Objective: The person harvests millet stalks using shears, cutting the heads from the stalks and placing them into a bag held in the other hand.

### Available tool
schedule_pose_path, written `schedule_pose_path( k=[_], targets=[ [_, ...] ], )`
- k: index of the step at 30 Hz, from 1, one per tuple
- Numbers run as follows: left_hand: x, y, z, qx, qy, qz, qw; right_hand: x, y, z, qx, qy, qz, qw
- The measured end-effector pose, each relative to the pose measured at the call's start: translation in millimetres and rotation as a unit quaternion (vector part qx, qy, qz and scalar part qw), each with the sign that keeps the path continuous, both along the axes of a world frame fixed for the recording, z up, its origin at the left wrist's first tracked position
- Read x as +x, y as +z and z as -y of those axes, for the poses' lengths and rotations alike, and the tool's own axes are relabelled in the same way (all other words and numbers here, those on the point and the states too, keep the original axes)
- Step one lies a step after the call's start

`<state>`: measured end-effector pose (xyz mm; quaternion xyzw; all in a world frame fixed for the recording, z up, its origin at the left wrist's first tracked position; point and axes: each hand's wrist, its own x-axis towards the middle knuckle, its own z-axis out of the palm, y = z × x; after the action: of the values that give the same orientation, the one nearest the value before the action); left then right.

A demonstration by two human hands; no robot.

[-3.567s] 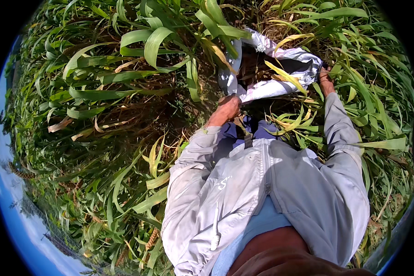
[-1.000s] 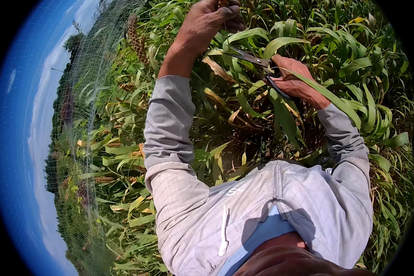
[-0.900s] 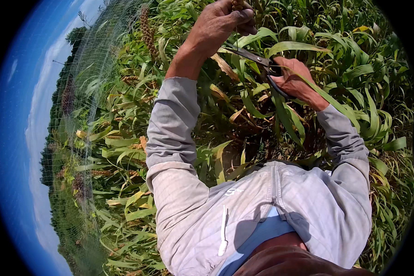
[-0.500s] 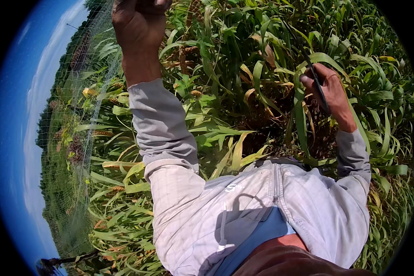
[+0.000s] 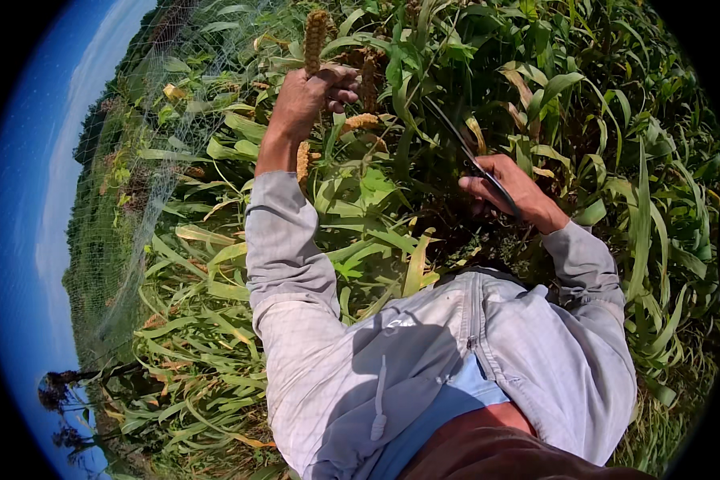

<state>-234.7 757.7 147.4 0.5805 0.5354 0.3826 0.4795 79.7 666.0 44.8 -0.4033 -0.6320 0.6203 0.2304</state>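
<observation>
My left hand [image 5: 302,100] is raised at the upper left among the plants, its fingers curled. A tan millet head [image 5: 315,42] stands upright out of that grip; the stalk is hidden by the hand. Close to the fingertips hangs a browner millet head [image 5: 368,84], and another golden head [image 5: 360,122] lies just below them. Lower down, beside the wrist, one more millet head [image 5: 302,162] shows. My right hand [image 5: 508,188] is closed round the dark handle of a sickle [image 5: 456,138], whose long, thin, slightly curved blade points up and left into the leaves.
Dense green and yellowing leaves [image 5: 408,232] surround both arms. A fine net [image 5: 128,240] runs along the left side, with trees and sky beyond it. A dark branching plant [image 5: 56,392] stands at the lower left.
My left hand has come lower and slightly right, so the millet head in it now shows. My right hand, with the sickle, has moved left and a little down.
</observation>
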Motion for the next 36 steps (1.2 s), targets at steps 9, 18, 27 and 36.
schedule_pose_path(
  k=[9,18,27,36],
  targets=[
    [15,-31,8,-0.002,-0.036,-0.214,0.976,0,-15,-64,-0.024,0.097,-0.002,0.995],
    [81,29,-58,0.246,0.018,-0.1,0.964,17,13,-78,-0.06,0.103,-0.164,0.979],
    [119,35,-98,0.135,-0.066,-0.001,0.989,45,-59,-53,0.123,0.026,0.106,0.986],
    [109,35,-68,0.084,-0.038,0.097,0.991,10,-45,-94,0.093,-0.004,0.079,0.993]
  ],
)
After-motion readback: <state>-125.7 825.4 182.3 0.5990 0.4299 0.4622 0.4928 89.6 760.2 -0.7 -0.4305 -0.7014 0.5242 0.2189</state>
